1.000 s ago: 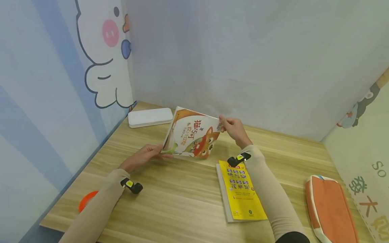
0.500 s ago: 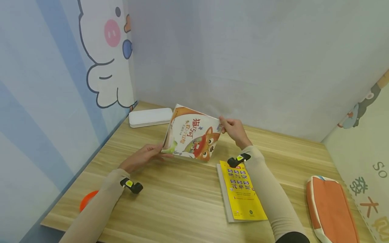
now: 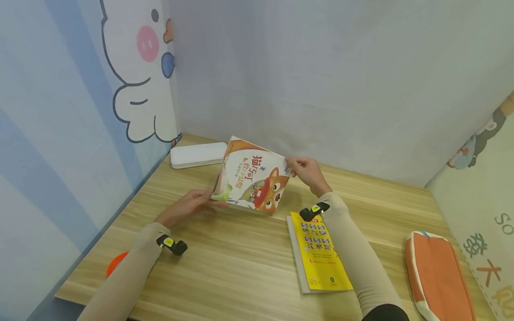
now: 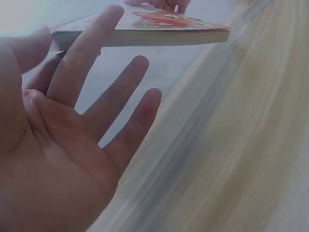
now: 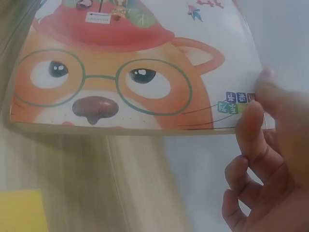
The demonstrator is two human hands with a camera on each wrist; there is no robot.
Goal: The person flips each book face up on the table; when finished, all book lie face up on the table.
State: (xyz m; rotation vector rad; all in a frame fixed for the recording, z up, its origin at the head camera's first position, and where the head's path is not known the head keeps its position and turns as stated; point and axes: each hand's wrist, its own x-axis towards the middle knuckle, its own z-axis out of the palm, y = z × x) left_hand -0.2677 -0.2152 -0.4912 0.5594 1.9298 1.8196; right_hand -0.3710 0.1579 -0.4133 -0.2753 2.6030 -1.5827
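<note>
Both hands hold a picture book (image 3: 250, 176) up above the table, its white cover with a cartoon animal in glasses and a red hat tilted toward the head camera. My left hand (image 3: 186, 207) pinches its near left corner; in the left wrist view the left hand (image 4: 72, 140) has its lower fingers spread away from the book's page edges. At the opposite corner, my right hand (image 3: 309, 173) pinches the book between thumb and fingers. The right wrist view shows the remaining fingers of the right hand (image 5: 275, 164) loosely curled below the cover.
A yellow book (image 3: 321, 263) lies partly under the right forearm. At the back left is a white case (image 3: 196, 156), beside the wall. An orange zip pouch (image 3: 439, 276) lies at the right. The left sleeve partly hides an orange-red object (image 3: 115, 263). A grey wall (image 3: 341, 80) bounds the table's back.
The held book has tipped so its cover faces the head camera more, and it has shifted slightly left with both hands. Both grips stay on its corners.
</note>
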